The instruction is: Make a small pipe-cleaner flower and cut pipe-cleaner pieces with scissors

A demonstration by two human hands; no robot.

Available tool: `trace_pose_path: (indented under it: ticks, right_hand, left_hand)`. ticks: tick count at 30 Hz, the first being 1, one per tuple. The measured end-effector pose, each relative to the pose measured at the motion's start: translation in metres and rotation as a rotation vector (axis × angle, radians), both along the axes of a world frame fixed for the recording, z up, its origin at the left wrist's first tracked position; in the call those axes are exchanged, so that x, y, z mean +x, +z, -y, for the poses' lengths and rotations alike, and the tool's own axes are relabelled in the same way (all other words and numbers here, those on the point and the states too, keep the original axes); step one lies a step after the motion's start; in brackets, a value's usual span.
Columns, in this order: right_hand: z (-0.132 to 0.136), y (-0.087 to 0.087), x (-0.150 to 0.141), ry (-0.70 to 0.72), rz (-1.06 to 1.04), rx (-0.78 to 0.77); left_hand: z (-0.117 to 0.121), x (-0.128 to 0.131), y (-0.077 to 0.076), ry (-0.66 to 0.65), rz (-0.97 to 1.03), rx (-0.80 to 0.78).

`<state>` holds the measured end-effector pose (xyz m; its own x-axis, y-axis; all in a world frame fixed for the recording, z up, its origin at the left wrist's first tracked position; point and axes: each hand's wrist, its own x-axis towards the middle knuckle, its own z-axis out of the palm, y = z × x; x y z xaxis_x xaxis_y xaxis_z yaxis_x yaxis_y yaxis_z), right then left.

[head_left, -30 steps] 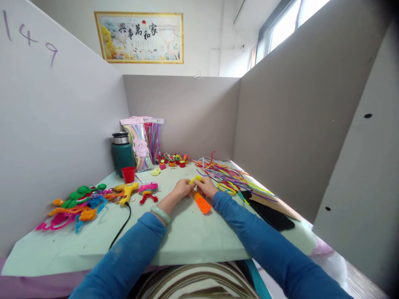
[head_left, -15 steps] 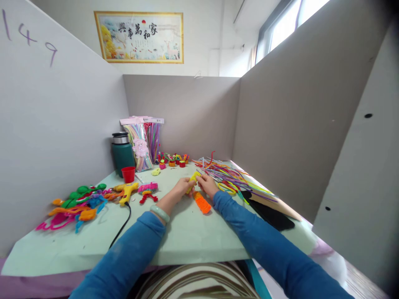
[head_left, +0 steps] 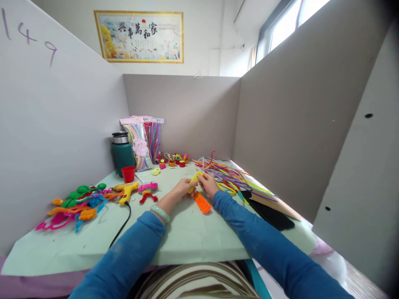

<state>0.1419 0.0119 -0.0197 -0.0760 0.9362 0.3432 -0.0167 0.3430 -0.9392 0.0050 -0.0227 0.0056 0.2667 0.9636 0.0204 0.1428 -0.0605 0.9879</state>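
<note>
Between my hands is a fuzzy yellow pipe-cleaner piece (head_left: 195, 177), held a little above the table. My left hand (head_left: 185, 188), with a pale bangle at the wrist, is closed on its lower left part. My right hand (head_left: 208, 184) pinches its upper right end. Just below them an orange pipe-cleaner piece (head_left: 202, 203) slants down to the right; its upper end is hidden by my left fingers, so I cannot tell whether it joins the yellow one. To the right, yellow-handled scissors (head_left: 227, 188) lie beside loose pipe cleaners (head_left: 237, 174).
A yellow glue gun (head_left: 127, 192) with a black cord lies left, near colourful pipe-cleaner figures (head_left: 81, 203) and a pink-and-red one (head_left: 148, 191). Behind stand a red cup (head_left: 128, 174), a green bottle (head_left: 122, 154) and bagged pipe cleaners (head_left: 140, 143). Grey partitions (head_left: 183, 112) enclose the table.
The yellow piece has shifted slightly up and to the right and shows more of its length. Both hands keep their hold, with small finger movements.
</note>
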Motion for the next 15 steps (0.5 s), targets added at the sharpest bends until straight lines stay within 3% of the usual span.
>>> trace_pose_path:
  ticks: [9, 15]
  right_hand:
    - [-0.0029, 0.0033, 0.0030, -0.034, -0.123, -0.033]
    - [0.0004, 0.0021, 0.0013, 0.062, 0.008, -0.007]
  left_hand:
    - [-0.0014, -0.0015, -0.0019, -0.108, -0.021, 0.002]
    - [0.0008, 0.0001, 0.0007, -0.054, 0.013, 0.015]
